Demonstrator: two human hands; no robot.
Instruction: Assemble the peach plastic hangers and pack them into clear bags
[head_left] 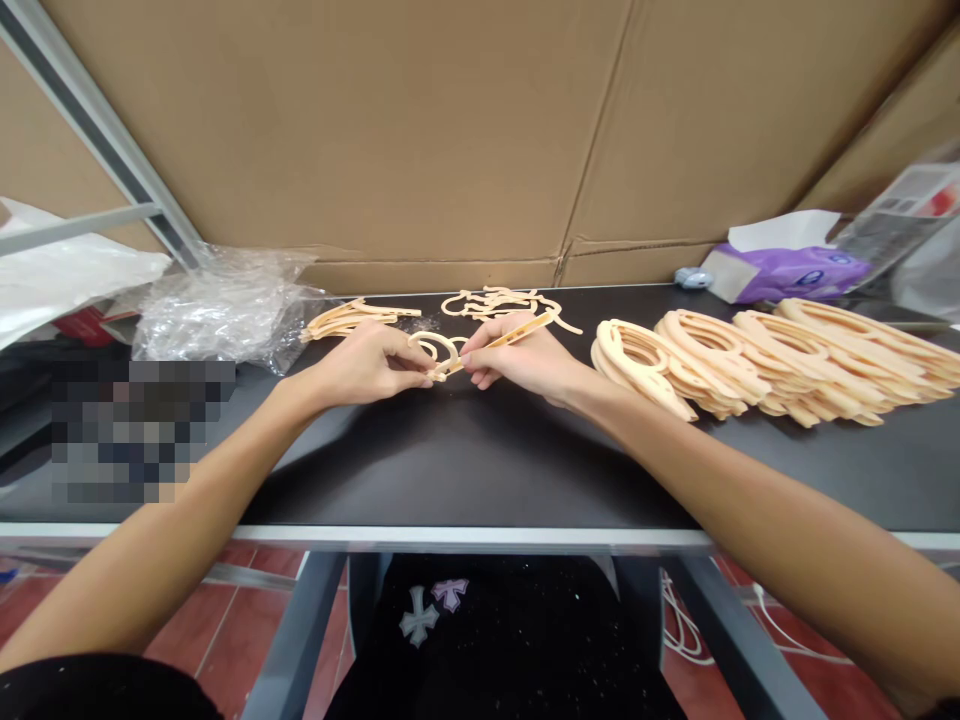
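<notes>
Over the middle of the table, my left hand (pixel 367 365) pinches the edge of a cream-coloured curved piece with a round loop (pixel 448 345). My right hand (pixel 525 358) is closed around a slim orange-yellow tool (pixel 523 331), held like a pen. Its lower end meets the piece close to my left fingertips; the exact tip is too small to make out. Just behind my left hand lies a bundle of thin cream strips (pixel 352 317). A tangle of thin curved cream strips (pixel 495 300) sits beyond my right hand.
On the right, several stacks of cream looped pieces (pixel 712 360) lean in a row on the black table (pixel 465 470). A purple tissue pack (pixel 795 272) is behind them. Clear plastic bags (pixel 225 305) lie at left. Cardboard (pixel 390 130) walls the back.
</notes>
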